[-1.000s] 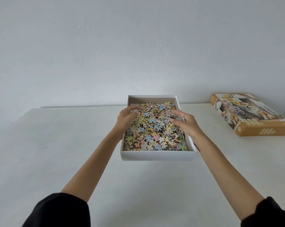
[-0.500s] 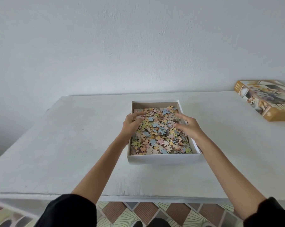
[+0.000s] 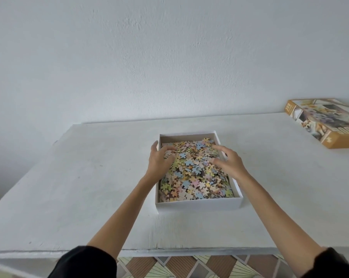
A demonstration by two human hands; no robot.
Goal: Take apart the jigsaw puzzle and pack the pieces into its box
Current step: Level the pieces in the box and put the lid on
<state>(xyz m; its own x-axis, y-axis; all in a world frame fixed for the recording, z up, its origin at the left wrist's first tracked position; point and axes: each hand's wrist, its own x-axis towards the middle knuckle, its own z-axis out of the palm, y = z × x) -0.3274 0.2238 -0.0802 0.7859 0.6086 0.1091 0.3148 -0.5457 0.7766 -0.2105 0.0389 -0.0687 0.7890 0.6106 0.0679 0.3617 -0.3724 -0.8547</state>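
A white open box (image 3: 197, 204) stands in the middle of the white table, filled with a heap of loose pastel jigsaw pieces (image 3: 193, 177). My left hand (image 3: 159, 160) rests over the box's left wall, fingers curled down onto the pieces at the far left. My right hand (image 3: 228, 162) hovers over the right side of the heap with its fingers spread and bent, touching or just above the pieces. Neither hand clearly holds a piece. The box's printed orange lid (image 3: 328, 122) lies at the table's far right.
The white table (image 3: 85, 187) meets a plain white wall at the back. Its front edge runs close to me, with patterned floor tiles (image 3: 189, 266) below. The table's left edge slants away at the left.
My view has pulled back and tilted down, so the table's front edge and the floor show. Both hands stay over the pieces; my right hand's fingers have lifted and spread slightly.
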